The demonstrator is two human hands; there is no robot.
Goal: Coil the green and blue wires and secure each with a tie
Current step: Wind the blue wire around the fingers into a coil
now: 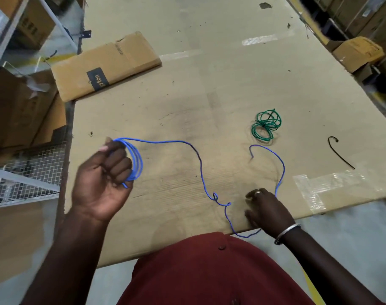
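The left grip (104,179) is curled tight round several loops of the blue wire (137,161) near the left edge of the surface (187,62); its loose length trails to the near edge, passing under the right grip (269,213), whose hold I cannot tell. The green wire (265,126) lies coiled and tied toward the right edge, with a black tie (340,154) near it

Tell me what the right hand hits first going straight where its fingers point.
Probably the blue wire, its kinked stretch just left of the right hand; only bare cardboard between. Depth is unclear.
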